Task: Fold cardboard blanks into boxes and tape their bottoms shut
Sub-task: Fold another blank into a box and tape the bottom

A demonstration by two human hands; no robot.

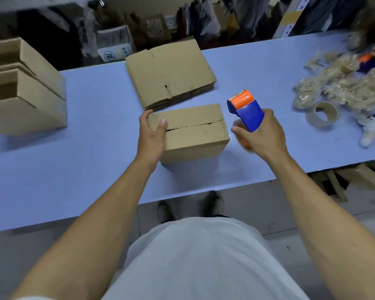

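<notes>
The folded box sits on the table, its flap seam untaped; the left hand clamps its left end, the right hand grips the tape dispenser just beside it; slack pressure risks flaps springing, tape landing askew.

— How were the hands placed?
— Both arms were stretched forward. The left hand was clamped sideways, thumb on top; the right hand was wrapped, apparently tightly, round something held.
</notes>
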